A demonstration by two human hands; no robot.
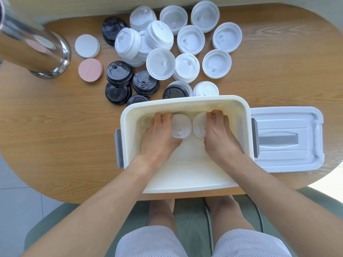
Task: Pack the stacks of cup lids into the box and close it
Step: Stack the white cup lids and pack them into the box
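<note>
Both hands inside box (185, 179), near far wall. L hand (159, 132) grips white lid stack (181, 127); R hand (220, 132) grips second stack (199, 125), the two just beside each other. More lids (190, 39) on desk (55, 127) at 12 o'clock; box cover (286, 140) at 3 o'clock.

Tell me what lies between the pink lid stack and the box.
In the head view, black lid stacks sit between the pink lid stack and the box.
</note>
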